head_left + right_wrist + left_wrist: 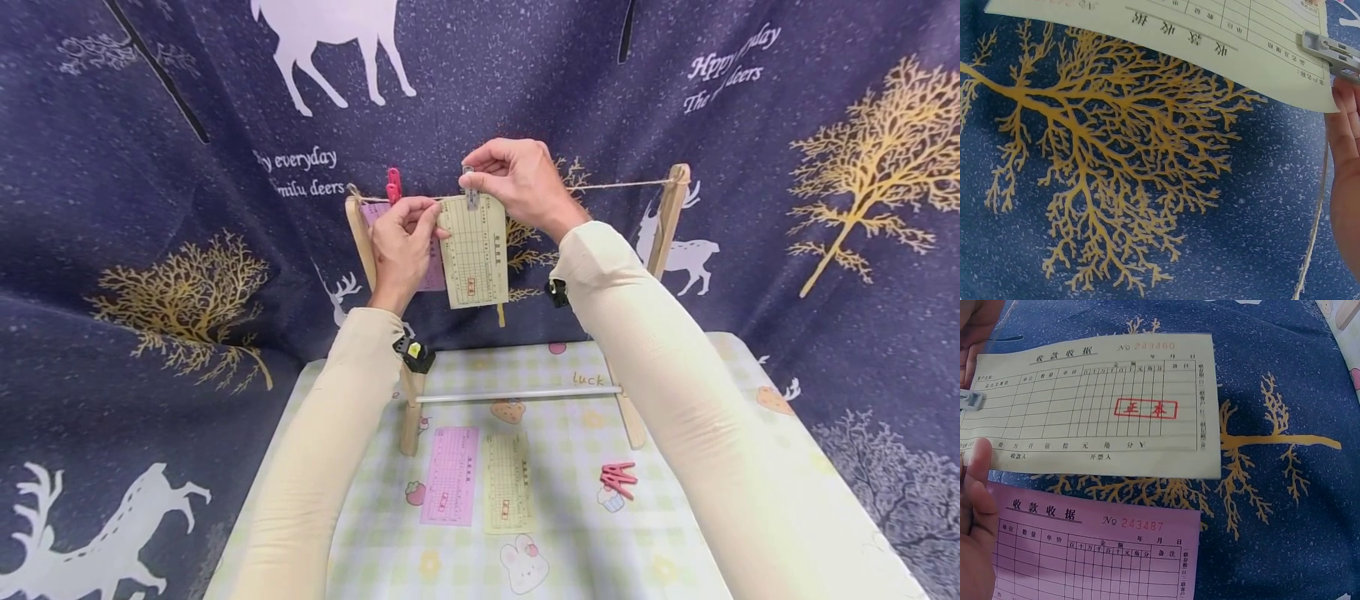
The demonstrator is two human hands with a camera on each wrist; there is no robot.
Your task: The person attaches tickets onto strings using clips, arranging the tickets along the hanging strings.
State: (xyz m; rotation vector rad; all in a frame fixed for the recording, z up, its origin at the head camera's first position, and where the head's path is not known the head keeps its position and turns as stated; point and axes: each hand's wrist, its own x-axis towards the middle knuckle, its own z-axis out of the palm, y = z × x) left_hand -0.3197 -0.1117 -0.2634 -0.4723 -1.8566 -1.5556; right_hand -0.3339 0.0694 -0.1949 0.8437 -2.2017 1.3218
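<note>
We see the right hand (528,179) pinching a grey clothespin (472,200) between thumb and fingers, the clip set over the top edge of a yellow receipt (476,258). The left hand (401,250) pinches the same receipt at its upper left corner, thumb against forefinger. The sheet hangs upright at the twine (622,184) (we read its printed number as 243460 in the left wrist view), though we cannot tell whether the clip catches the cord too. Just to the left, partly hidden behind the left hand, we find a pink receipt (433,275) hanging, with red clothespin ends (393,185) rising at its top.

Farther out, the twine stretches between the two posts of a wooden stand (666,221), which a pale rod (517,395) joins low down. Below, on the patterned tablecloth (427,583), we see a second pink sheet (450,479) and a second yellow sheet (506,483) lying side by side, with a cluster of red clips (617,479) to their right. Behind everything we have a dark blue curtain (217,400) printed with golden trees and white deer.
</note>
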